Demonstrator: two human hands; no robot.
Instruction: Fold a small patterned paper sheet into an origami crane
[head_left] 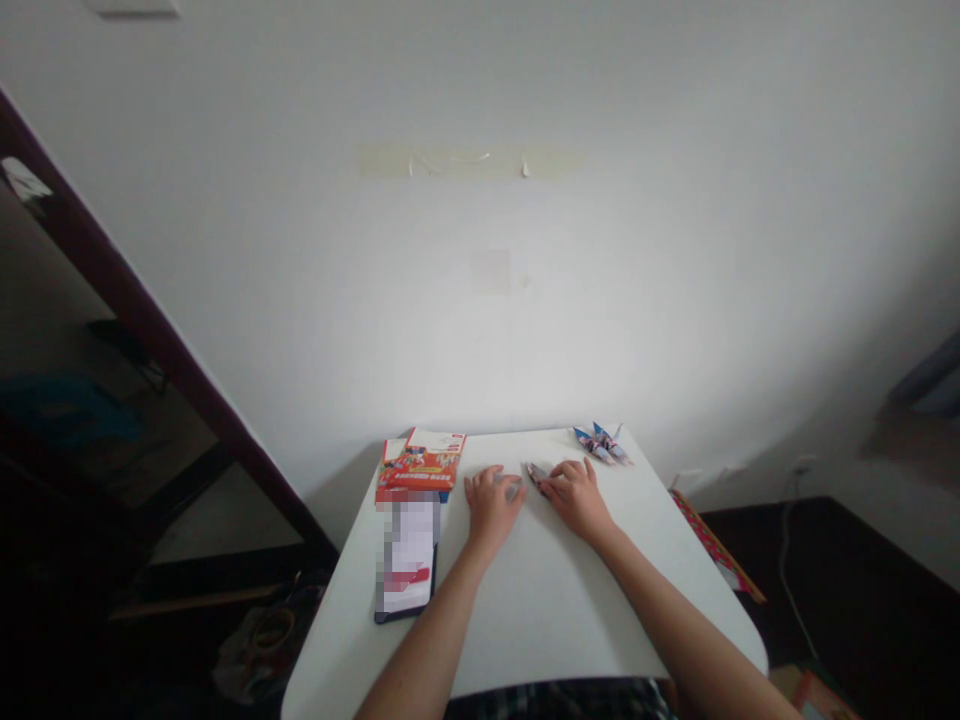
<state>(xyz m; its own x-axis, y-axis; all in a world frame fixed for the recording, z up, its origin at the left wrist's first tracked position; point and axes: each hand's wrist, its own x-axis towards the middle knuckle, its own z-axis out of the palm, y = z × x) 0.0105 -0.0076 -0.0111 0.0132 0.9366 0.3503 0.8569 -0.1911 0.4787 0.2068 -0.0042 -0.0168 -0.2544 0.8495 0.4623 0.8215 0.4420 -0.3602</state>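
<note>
My left hand (491,503) lies palm down on the white table (525,600), its fingers curled over a small piece of folded paper (512,487). My right hand (576,495) lies beside it, fingertips pinched on a small patterned folded paper piece (535,474). The two hands are a few centimetres apart near the table's far middle.
Finished folded paper cranes (602,444) sit at the far right corner. A red pack of paper (418,466) lies at the far left, with a dark tablet (406,555) in front of it. A white wall stands behind the table. A red patterned sheet (716,547) hangs off the right edge.
</note>
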